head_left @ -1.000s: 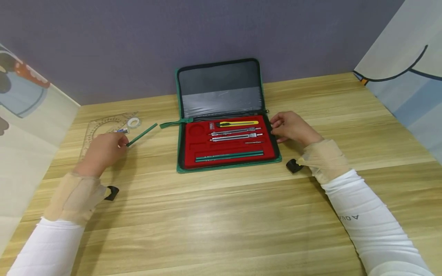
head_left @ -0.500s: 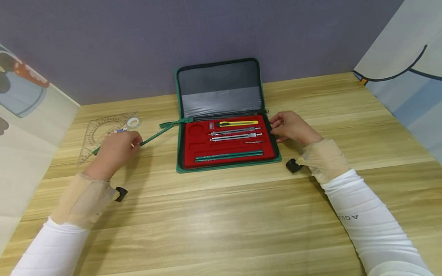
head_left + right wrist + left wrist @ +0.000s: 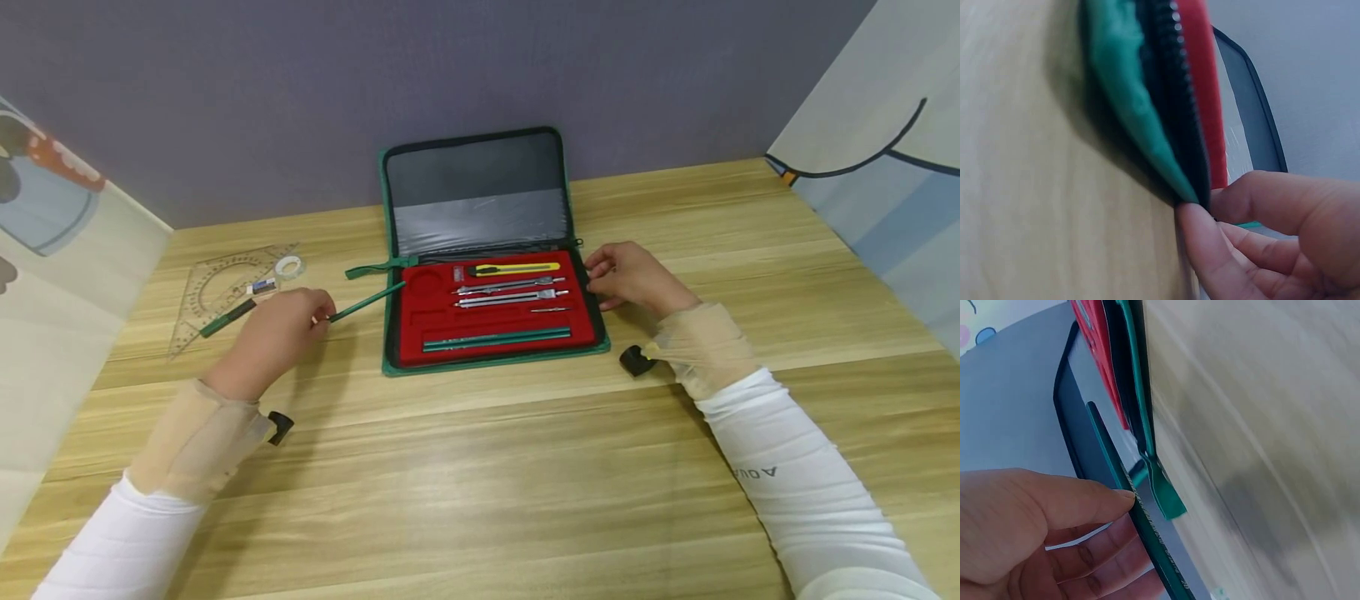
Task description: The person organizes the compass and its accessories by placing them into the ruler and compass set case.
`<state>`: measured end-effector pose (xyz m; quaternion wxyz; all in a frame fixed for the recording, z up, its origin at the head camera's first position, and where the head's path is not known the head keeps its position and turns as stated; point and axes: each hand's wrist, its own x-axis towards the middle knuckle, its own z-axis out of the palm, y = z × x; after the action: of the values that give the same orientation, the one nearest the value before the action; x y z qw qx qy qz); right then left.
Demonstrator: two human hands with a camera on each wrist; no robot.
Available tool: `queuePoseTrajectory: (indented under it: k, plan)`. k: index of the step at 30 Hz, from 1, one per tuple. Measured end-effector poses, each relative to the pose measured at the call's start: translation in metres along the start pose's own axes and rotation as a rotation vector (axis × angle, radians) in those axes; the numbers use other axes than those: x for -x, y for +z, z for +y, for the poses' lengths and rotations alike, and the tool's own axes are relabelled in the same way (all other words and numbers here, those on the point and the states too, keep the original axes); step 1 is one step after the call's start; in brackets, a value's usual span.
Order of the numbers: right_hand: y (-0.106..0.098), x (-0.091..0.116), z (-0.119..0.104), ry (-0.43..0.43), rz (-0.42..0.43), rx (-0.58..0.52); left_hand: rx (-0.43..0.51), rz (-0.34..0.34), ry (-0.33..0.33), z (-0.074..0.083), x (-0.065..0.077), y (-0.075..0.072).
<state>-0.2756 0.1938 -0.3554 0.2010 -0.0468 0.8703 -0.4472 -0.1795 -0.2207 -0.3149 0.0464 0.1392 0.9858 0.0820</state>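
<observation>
My left hand (image 3: pixel 283 337) pinches a dark green pencil (image 3: pixel 367 302) between thumb and fingers. In the head view the pencil's far tip reaches over the left edge of the zip case (image 3: pixel 498 360), which lies unzipped with its lid leaning on the wall. Printed lettering shows on the pencil (image 3: pixel 1141 519) in the left wrist view. My right hand (image 3: pixel 633 275) grips the case's right edge, thumb and finger on either side of its zipped rim (image 3: pixel 1194 144). The red insert (image 3: pixel 442 321) holds two green pencils (image 3: pixel 498 338), a yellow utility knife (image 3: pixel 517 268) and metal compasses (image 3: pixel 513 297).
Left of the case lie a clear set square with a protractor scale (image 3: pixel 197 292), a small eraser (image 3: pixel 262 287), a roll of tape (image 3: pixel 289 267) and a green-and-black stick (image 3: pixel 228 318). A green strap (image 3: pixel 371 269) sticks out from the case. A grey wall (image 3: pixel 285 108) stands behind the table.
My left hand has moved right with the pencil, bringing its tip from beside the strap to the case's left edge. The green-and-black stick has come into view. My right hand stays put.
</observation>
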Motion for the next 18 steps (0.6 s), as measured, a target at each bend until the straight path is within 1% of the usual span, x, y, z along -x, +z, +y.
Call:
queuePoseTrajectory:
  k: [8,13,18]
  plan:
    - [0.0,-0.001,0.001,-0.007,0.001,-0.018,0.013,0.02,0.045,0.013,-0.005,0.005]
    - [0.0,0.0,0.001,-0.001,0.0,-0.01,0.016,0.022,0.061,0.02,-0.01,0.01]
    - [0.0,0.0,-0.001,0.004,0.0,-0.005,0.02,0.033,0.093,0.025,-0.015,0.015]
